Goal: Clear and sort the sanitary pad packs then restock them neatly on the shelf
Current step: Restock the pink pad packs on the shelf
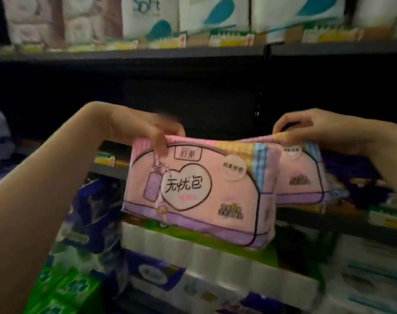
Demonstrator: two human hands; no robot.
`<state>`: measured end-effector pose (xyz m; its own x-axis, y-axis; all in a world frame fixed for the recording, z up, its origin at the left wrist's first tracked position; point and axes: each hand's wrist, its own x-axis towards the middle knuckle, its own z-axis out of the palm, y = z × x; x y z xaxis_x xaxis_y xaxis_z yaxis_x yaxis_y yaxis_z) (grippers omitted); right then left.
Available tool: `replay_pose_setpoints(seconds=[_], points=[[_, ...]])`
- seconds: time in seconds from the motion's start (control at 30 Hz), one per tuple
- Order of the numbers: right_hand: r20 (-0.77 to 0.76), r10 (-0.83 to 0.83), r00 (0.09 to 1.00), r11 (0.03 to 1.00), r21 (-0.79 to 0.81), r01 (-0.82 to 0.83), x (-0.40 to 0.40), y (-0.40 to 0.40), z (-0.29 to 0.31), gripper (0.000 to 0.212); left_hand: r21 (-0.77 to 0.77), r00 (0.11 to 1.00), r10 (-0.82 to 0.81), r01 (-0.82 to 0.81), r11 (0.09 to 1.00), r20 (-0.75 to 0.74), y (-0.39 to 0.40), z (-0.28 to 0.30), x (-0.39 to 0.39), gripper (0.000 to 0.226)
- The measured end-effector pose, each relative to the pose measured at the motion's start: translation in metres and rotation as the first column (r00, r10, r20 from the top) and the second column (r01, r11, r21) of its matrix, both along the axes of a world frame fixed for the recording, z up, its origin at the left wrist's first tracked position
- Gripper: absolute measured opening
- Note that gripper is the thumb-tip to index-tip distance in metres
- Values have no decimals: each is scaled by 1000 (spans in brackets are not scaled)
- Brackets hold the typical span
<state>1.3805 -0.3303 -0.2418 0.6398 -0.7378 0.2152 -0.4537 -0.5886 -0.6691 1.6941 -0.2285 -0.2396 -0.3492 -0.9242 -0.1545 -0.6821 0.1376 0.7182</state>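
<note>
Two pink and purple sanitary pad packs hang in front of a dark shelf bay. My left hand (147,130) pinches the top edge of the nearer pack (197,191), which bears a white heart label. My right hand (306,129) pinches the top seam of the second pack (304,177), which sits partly behind the first, to its right. Both packs hang upright in the air. The shelf board (111,168) below them shows at the left; the rest is hidden by the packs.
The upper shelf (147,53) carries white tissue packs (150,17) and price tags. Below are blue packs (95,214), green packs (63,288) and white paper rolls (193,252). Dark purple packs (351,164) lie on the shelf at the right.
</note>
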Motion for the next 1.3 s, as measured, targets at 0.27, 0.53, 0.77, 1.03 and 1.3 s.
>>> replay_pose_setpoints(seconds=[0.27,0.53,0.77,1.03,1.3], points=[[245,-376,894,803,-396,446,76,-67,-13,29,-269,980,199,-192,944,-1,-37,20,44,57],[-135,-412,901,831,-462,311,91,-141,-59,22,-338,933,327,-358,870,-149,-89,14,81,39],[-49,-494,868,726,-572,381,72,-137,-64,28,-342,951,276,-307,888,-137,-138,-1,65,39],[-70,-399,914,717,-646,264,93,-89,-52,44,-333,990,136,-141,932,-40,-187,-39,-4,33],[-324,-696,640,547,-818,180,109,-118,-102,54,-873,696,612,44,486,376,-193,-111,-54,53]])
